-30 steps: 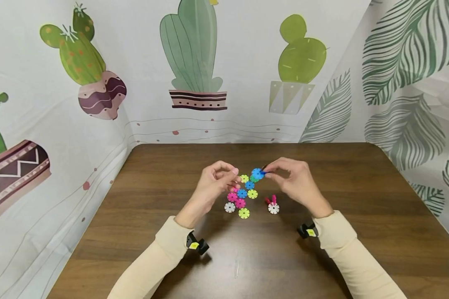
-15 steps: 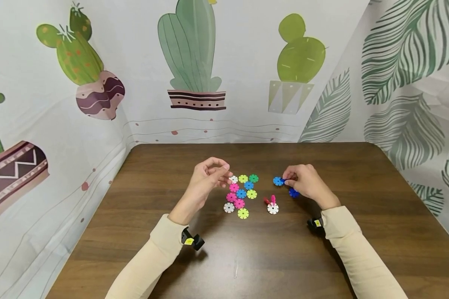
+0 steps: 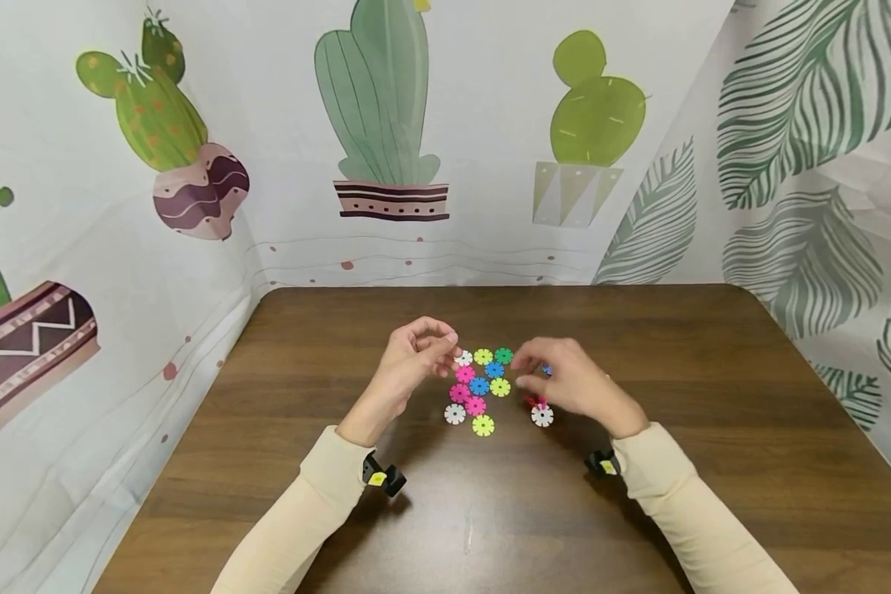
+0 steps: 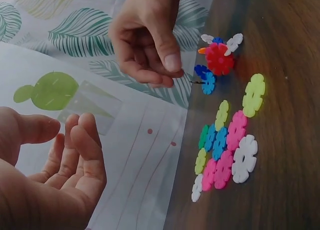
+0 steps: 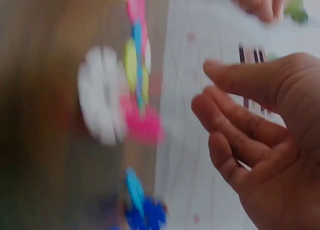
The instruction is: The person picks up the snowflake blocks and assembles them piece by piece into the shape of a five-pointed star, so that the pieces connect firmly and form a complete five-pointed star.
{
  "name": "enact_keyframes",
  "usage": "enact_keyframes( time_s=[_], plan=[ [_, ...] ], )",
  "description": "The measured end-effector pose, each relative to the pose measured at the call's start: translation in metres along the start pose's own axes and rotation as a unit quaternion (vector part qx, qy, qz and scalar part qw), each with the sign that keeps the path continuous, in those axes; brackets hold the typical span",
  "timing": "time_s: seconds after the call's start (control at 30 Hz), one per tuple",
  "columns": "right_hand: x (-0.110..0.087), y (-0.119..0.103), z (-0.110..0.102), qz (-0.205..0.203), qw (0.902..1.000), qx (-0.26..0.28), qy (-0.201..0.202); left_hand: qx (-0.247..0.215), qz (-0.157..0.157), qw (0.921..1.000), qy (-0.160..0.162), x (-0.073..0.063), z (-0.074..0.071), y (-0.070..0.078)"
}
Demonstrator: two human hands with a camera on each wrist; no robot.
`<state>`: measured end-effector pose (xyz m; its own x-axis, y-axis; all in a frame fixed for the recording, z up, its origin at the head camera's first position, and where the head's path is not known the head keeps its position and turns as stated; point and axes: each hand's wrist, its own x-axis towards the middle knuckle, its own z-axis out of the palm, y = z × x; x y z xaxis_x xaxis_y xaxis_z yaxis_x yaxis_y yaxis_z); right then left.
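My left hand [image 3: 419, 359] hovers at the left side of the flat notched plastic discs, fingers loosely bent and nothing between them. Over the right side my right hand [image 3: 568, 375] is held with thumb and fingers apart; the right wrist view shows no disc in its grasp. Beneath it lie joined blue discs [image 5: 145, 215], mostly hidden in the head view. Close by stands a small joined piece with a white disc [image 3: 542, 415] in front and red discs [image 4: 220, 57] behind. The flat discs include a green disc [image 3: 503, 355], a pink disc [image 3: 475, 405] and a yellow disc [image 3: 483, 426].
The discs lie on a brown wooden table [image 3: 327, 511]. A printed cloth [image 3: 490, 231] with cacti and leaves hangs along its far and side edges. Each wrist wears a black camera, the left camera [image 3: 393, 480] and the right camera [image 3: 600, 464].
My right hand carried blue discs to the right, set them down beside the white-and-red piece, let go and came back left. My left hand drew slightly left from the flat discs.
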<state>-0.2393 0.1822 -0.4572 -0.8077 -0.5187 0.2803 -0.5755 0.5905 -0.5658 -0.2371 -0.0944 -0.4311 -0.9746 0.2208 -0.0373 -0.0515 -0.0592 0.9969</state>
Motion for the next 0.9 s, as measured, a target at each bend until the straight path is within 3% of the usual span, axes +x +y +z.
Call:
enact_keyframes(
  time_s=[0.1, 0.23, 0.37, 0.53, 0.7, 0.9],
  plan=[
    [0.001, -0.014, 0.020, -0.029, 0.9971, 0.047, -0.053, 0.003, -0.001, 1.0000, 0.001, 0.000, 0.000, -0.002],
    [0.000, -0.017, 0.043, -0.047, 0.9917, 0.073, -0.095, 0.001, 0.002, 1.0000, 0.000, 0.000, 0.000, -0.003],
    [0.000, -0.014, 0.054, -0.035, 0.9906, 0.065, -0.115, 0.006, 0.004, 1.0000, -0.004, 0.001, -0.002, -0.002],
    [-0.001, -0.006, 0.053, -0.023, 0.9912, 0.064, -0.114, 0.020, 0.002, 0.9998, -0.002, 0.003, -0.005, -0.005],
    [-0.001, 0.006, 0.049, 0.001, 0.9901, 0.084, -0.112, 0.051, -0.013, 0.9986, -0.005, 0.004, -0.010, -0.024],
    [-0.004, 0.017, 0.045, 0.037, 0.9882, 0.109, -0.101, 0.116, -0.030, 0.9924, -0.027, -0.006, -0.012, -0.055]
  ],
)
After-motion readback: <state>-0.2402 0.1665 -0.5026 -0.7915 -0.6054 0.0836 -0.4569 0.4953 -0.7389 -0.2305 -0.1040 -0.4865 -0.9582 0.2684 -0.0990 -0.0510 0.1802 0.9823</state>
